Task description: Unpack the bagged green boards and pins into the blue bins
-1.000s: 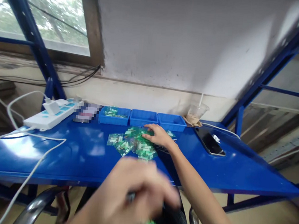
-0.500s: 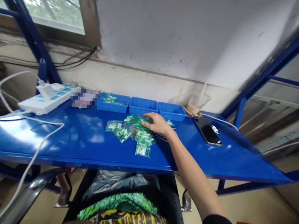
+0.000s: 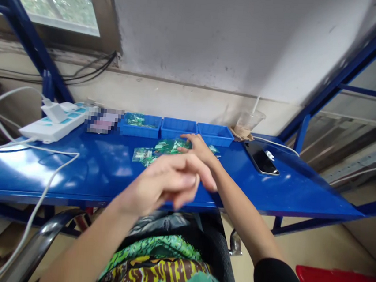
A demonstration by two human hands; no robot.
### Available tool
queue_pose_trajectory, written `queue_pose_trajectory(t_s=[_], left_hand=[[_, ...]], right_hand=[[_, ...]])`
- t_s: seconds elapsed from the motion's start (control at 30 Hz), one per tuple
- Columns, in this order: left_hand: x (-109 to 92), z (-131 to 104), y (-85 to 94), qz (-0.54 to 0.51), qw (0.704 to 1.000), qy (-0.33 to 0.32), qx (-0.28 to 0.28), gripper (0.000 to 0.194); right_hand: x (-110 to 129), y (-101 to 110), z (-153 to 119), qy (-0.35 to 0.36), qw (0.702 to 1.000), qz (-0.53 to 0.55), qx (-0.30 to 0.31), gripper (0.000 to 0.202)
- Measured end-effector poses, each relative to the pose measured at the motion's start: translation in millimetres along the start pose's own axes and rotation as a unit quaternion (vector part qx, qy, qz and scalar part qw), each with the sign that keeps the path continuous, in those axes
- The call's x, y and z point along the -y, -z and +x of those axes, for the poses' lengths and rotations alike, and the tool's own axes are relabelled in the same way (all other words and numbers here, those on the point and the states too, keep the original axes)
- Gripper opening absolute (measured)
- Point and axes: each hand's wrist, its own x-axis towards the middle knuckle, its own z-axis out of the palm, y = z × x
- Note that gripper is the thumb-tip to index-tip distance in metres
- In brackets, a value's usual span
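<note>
Several small clear-green packets (image 3: 169, 146) lie in a pile on the blue table, partly hidden by my hands. My right hand (image 3: 201, 149) is over the pile's right side, its fingers apart and nothing visible in them. Nearer to me, my left hand (image 3: 174, 179) hangs in front of the pile, blurred, with its fingers curled; whether it holds anything is not clear. Behind the pile stand three blue bins in a row. More green packets lie in the left bin (image 3: 140, 130); the middle bin (image 3: 178, 134) and right bin (image 3: 215, 141) show none.
A white power strip (image 3: 55, 123) with cables lies at the left, beside a blurred-out item (image 3: 105, 120). At the right are a plastic cup (image 3: 247, 122) with a straw, a black phone (image 3: 262, 159) and white earphones (image 3: 269, 155). Blue frame posts rise at both sides.
My left hand has come into view from below and now covers the front of the pile. My right hand stays over the packets, its fingers spread a little more. The view has shifted slightly.
</note>
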Motion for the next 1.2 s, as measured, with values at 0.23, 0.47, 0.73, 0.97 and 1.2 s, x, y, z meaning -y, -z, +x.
queue_pose_trajectory(t_s=[0.23,0.47,0.73,0.97,1.2], left_hand=[[37,125,47.8,0.144,0.977,0.108,-0.115,0.037],[54,144,58.3,-0.010,0.991,0.117,-0.063,0.012],[72,139,65.3,0.000,0.975,-0.082,-0.208,0.024],[74,135,62.6,0.147,0.953,-0.193,-0.181,0.010],[77,134,64.3,0.191,0.957,-0.148,-0.163,0.019]], right_hand=[[12,4,2,-0.020,0.986,0.094,-0.136,0.017],[26,2,-5,0.082,0.974,0.038,-0.206,0.015],[23,-2,0,-0.055,0.954,0.223,-0.194,0.027],[22,3,6,-0.197,0.811,0.544,-0.092,0.044],[19,-5,7,-0.174,0.828,0.502,-0.178,0.036]])
